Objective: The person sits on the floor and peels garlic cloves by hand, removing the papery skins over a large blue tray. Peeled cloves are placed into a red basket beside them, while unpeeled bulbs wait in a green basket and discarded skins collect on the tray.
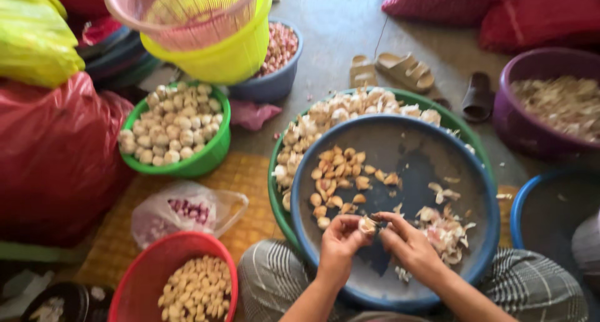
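We sit on a grey concrete floor [350,28] with a woven yellow mat [247,178] under the bowls, everything drawn in a ring within arm's reach. Our left hand [340,244] pinches a garlic clove [367,226] between narrow fingers, and our right hand [409,244] closes on what may be a small blade at its tip, though the blur leaves us unsure. Both work over the blue basin [475,234] on our lap, so skins [444,231] fall on one side and loose cloves [337,178] gather on the other. It rests on a green basin [279,203] of whole bulbs. A red bowl [134,281] by our knee holds peeled cloves; a clear plastic bag [187,212] shows purple pieces; red sacks [50,159] bulge at our left.
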`<action>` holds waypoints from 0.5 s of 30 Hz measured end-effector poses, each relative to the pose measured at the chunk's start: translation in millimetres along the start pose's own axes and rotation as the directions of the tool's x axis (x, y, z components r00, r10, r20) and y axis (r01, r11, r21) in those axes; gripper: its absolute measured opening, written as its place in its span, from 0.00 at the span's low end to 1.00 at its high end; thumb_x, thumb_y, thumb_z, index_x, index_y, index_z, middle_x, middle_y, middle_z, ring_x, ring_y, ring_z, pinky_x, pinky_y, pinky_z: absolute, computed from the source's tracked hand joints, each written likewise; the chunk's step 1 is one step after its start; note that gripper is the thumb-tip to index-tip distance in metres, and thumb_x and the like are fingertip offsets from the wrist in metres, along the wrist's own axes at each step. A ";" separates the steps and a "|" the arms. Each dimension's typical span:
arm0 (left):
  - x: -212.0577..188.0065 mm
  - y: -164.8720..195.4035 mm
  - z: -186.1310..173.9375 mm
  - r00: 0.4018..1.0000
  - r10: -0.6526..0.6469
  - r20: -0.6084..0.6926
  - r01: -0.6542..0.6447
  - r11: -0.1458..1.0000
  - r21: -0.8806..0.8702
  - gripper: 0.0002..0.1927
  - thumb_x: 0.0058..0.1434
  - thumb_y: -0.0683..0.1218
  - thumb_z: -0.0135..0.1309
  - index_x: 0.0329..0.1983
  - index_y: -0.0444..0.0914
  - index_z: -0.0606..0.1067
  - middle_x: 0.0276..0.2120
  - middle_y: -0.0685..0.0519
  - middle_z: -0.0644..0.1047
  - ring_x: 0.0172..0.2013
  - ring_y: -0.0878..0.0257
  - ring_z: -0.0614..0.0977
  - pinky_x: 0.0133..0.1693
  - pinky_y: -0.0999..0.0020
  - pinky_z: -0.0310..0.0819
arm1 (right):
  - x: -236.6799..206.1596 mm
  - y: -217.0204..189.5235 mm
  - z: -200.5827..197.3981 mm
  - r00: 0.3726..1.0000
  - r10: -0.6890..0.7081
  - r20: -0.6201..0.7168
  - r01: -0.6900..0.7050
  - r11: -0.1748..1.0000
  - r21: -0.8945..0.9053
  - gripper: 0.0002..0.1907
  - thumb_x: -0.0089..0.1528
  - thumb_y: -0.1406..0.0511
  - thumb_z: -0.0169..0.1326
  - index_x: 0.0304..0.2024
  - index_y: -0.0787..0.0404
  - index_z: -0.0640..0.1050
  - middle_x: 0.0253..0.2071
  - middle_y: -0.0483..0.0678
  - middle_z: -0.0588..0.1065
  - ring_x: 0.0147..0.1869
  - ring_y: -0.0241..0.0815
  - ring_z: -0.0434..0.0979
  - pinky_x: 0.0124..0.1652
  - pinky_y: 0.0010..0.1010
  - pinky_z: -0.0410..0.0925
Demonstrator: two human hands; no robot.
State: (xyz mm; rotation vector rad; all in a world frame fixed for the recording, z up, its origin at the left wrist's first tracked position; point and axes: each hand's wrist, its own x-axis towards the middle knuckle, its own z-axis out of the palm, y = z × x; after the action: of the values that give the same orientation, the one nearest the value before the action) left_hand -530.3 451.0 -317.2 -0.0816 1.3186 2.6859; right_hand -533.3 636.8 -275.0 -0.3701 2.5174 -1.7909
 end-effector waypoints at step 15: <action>-21.6 -11.8 32.2 0.993 0.069 0.096 -0.095 0.949 0.299 0.16 0.57 0.34 0.65 0.44 0.36 0.72 0.36 0.54 0.81 0.36 0.70 0.82 0.40 0.76 0.77 | -16.9 -4.2 -1.4 0.969 0.221 -0.113 -0.208 0.971 0.116 0.10 0.61 0.64 0.63 0.41 0.64 0.82 0.28 0.47 0.76 0.28 0.32 0.72 0.28 0.27 0.64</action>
State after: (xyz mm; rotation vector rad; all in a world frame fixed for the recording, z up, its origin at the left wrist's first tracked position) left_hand -506.5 481.2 -304.3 0.1229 1.7232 2.4827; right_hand -516.4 640.3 -272.6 0.0205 2.4178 -1.9017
